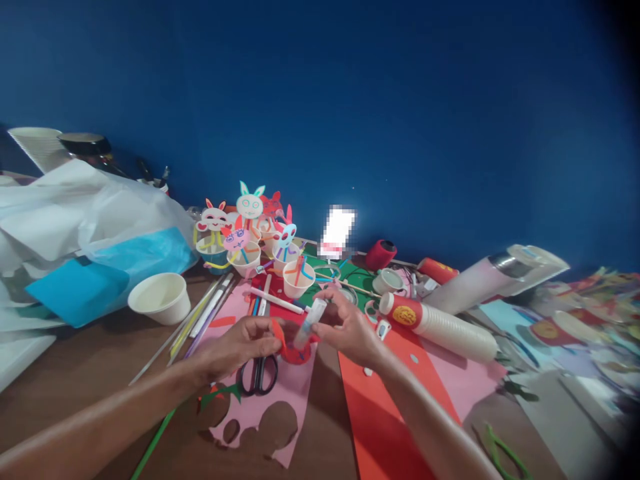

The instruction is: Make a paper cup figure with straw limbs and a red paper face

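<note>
My left hand (239, 347) pinches a red paper cut-out (296, 355) with drawn marks and an upright ear-like part. My right hand (347, 325) grips a small translucent tube that looks like a glue bottle (312, 321), tilted with its lower end against or just above the cut-out; blur hides whether they touch. Below my left hand lie black-handled scissors (259, 377) on pink paper (280, 417) with round holes cut from it. Beyond the hands, a white paper cup (299, 280) has coloured strips sticking up from it.
Several paper cups bear animal faces (250, 203) at the back. An upright white bowl (160, 298) and plastic bags (90, 207) stand left. To the right lie red paper (387, 420), a long stack of cups (457, 330), and green-handled scissors (505, 453). A bright phone screen (339, 230) stands behind.
</note>
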A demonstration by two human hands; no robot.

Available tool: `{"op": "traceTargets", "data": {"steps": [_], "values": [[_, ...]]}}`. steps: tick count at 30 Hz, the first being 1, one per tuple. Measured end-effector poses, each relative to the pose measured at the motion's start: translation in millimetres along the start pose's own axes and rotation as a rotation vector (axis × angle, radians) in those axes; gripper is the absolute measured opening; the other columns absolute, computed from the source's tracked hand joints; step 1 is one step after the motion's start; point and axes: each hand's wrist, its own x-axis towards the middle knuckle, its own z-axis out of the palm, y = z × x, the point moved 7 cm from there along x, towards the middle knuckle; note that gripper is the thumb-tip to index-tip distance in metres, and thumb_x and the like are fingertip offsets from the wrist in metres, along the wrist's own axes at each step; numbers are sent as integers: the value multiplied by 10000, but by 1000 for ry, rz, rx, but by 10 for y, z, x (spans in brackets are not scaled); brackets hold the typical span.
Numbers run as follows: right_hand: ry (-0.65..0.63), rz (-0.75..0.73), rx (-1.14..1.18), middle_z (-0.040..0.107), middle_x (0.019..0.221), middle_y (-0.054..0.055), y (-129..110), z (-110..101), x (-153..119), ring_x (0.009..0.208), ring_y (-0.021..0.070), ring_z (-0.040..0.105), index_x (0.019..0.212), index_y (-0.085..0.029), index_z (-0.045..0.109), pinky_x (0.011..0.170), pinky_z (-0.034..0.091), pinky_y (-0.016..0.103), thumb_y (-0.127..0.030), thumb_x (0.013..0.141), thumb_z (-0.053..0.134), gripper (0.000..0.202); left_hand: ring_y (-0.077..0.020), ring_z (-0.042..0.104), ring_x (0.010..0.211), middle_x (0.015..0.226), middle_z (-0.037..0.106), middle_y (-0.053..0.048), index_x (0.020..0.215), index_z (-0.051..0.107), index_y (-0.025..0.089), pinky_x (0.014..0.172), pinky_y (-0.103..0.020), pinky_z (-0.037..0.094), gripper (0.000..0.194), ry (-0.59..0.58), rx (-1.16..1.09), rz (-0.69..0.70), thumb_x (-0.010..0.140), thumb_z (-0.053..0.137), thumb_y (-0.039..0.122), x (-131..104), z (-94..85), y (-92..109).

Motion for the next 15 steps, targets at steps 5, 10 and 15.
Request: {"op": "traceTargets", "data": {"steps": [5, 10, 15], "values": [[101, -7, 72, 584, 738, -42, 203, 270, 36, 649, 124, 553, 889, -221, 440, 568, 409, 219, -215, 728, 646, 261, -151, 562, 755, 868, 620, -23, 691, 635, 181, 687, -249, 425, 157, -15, 225, -28, 724, 640, 335, -11, 47, 9], [40, -8, -272, 554, 692, -48, 188, 295, 12, 616, 110, 488, 832, -198, 521, 542, 339, 207, -218, 706, 666, 194, -103, 510, 641, 822, 542, 2, 699, 618, 170, 584, -206, 395, 138, -45, 438, -28, 755, 575, 288, -5, 54, 37], [-109, -62, -381, 580, 677, -22, 149, 372, -6, 597, 105, 505, 800, -172, 592, 537, 322, 203, -275, 807, 585, 103, -116, 510, 683, 797, 534, 3, 697, 600, 156, 635, -217, 412, 139, -98, 544, 15, 766, 551, 267, -7, 53, 68]]}}
